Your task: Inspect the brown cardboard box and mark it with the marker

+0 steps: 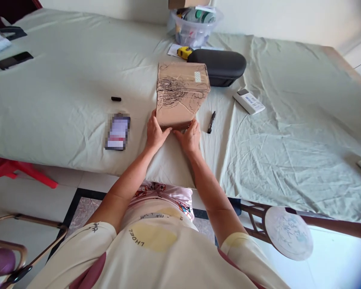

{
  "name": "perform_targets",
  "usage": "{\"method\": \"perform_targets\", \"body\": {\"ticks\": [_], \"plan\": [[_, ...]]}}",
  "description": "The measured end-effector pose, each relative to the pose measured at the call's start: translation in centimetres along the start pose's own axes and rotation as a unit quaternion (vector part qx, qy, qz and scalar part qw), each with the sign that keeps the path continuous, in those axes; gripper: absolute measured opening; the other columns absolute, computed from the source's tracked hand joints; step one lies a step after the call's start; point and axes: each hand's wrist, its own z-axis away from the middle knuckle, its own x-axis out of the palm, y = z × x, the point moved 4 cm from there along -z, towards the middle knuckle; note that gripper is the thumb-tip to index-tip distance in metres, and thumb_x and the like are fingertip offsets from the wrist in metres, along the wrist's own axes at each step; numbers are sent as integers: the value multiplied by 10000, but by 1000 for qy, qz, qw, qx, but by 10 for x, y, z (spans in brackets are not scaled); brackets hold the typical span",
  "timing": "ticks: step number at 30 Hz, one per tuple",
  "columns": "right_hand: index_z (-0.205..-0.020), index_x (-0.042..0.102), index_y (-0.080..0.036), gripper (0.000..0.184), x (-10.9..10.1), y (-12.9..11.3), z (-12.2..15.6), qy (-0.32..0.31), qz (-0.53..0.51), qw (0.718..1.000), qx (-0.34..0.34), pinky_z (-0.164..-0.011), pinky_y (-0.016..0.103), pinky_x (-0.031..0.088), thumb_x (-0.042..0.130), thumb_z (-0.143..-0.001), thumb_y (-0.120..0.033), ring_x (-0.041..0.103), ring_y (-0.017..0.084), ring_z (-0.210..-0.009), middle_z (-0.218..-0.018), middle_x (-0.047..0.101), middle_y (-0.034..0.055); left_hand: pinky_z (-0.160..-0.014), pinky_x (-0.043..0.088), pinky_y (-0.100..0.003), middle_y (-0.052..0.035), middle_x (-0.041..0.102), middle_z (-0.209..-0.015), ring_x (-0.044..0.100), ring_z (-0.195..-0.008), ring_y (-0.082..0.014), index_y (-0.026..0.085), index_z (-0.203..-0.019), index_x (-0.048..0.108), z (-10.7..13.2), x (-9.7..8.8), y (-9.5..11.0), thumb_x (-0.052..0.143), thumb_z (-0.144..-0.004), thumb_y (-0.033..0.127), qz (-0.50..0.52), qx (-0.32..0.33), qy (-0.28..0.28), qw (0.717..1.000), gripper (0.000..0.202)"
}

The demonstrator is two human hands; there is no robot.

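Cardboard box point(180, 94) stands on the sheeted surface point(63, 80), pen point(211, 121) at its 3 o'clock. Your left hand point(155, 134) and right hand point(190, 137) each have their grip clamped on its 6 o'clock bottom edge, likely steadying it.

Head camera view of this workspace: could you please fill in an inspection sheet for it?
Surface: table under a creased pale green cloth.
Job's things: cardboard box, taped and scribbled on, standing on the cloth near the front edge.
Clutter: marker right of the box; phone to its left; black case, yellow tape measure and plastic tub behind it; white handset further right.
Hands: left hand and right hand are both on the box's near lower edge; whether they grip it is unclear.
Cables: nothing seen.
Surroundings: red chair at left, round stool at right, tiled floor.
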Motion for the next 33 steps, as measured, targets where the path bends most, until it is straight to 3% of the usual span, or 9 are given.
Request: {"method": "perform_targets", "body": {"ticks": [3,6,12,17,20,23,26,30,33], "plan": [[-1539,410,-176,863,0,0,-1,-16,17,1000,-14,-1068,580,564,775,-865,-573,621,375,-1278,-1356,633,219,-1413,201,-501,-247,439,-1690,280,-1686,-412,155,-1541,457,0,0,-2,948,-659,85,-21,15,-14,1000,1012],[-1536,453,-186,729,-4,3,-6,-35,-16,999,-10,-1024,521,593,700,-920,-486,678,330,-1166,-1299,676,190,-1428,158,-522,-217,403,-1726,242,-1705,-388,185,-1577,402,-3,-2,-4,928,-702,123,-25,-1,-34,999,1023],[-1401,641,-214,559,-18,10,-17,-57,-61,996,8,-933,449,606,691,-874,-394,737,270,-946,-1024,778,89,-1422,180,-544,-149,562,-1616,365,-1653,-366,237,-1495,513,-12,-9,-6,859,-705,48,1,-55,-39,998,883],[-1244,739,-220,465,-37,1,-15,-69,-128,989,11,-834,373,591,633,-967,-578,754,215,-774,-864,787,40,-1378,303,-528,-163,627,-1550,527,-1539,-365,207,-1403,591,-18,-13,-13,799,-737,20,-41,-49,-45,997,723],[-1139,760,-230,612,-46,-5,-12,-58,-154,986,16,-780,340,584,563,-965,-782,760,199,-718,-777,762,14,-1368,324,-534,-186,614,-1564,524,-1541,-368,182,-1464,538,-20,-11,-19,794,-762,88,-81,-34,-53,995,753],[-1074,750,-234,750,-47,-9,-10,-49,-169,984,20,-741,327,596,502,-901,-920,771,190,-691,-792,776,12,-1395,273,-500,-223,511,-1660,433,-1615,-357,132,-1553,422,-20,-8,-23,786,-768,158,-122,-1,-43,992,865],[-1044,714,-236,787,-42,-13,-9,-63,-171,983,22,-707,321,598,494,-856,-968,770,186,-658,-770,782,8,-1393,277,-486,-239,403,-1734,367,-1654,-353,137,-1615,307,-20,-9,-23,815,-783,259,-137,28,-37,990,983],[-1028,659,-249,745,-34,-19,-6,-91,-175,980,3,-691,313,586,509,-858,-959,768,183,-651,-762,790,7,-1372,316,-478,-245,365,-1748,394,-1641,-348,171,-1640,216,-21,-13,-22,842,-821,397,-116,48,-28,992,1056],[-1000,632,-258,738,-30,-22,-4,-106,-174,979,-12,-682,321,576,520,-842,-970,759,191,-646,-760,788,8,-1390,274,-492,-260,300,-1769,330,-1672,-367,170,-1658,164,-20,-14,-20,884,-802,463,-118,63,-20,991,1156]]}}
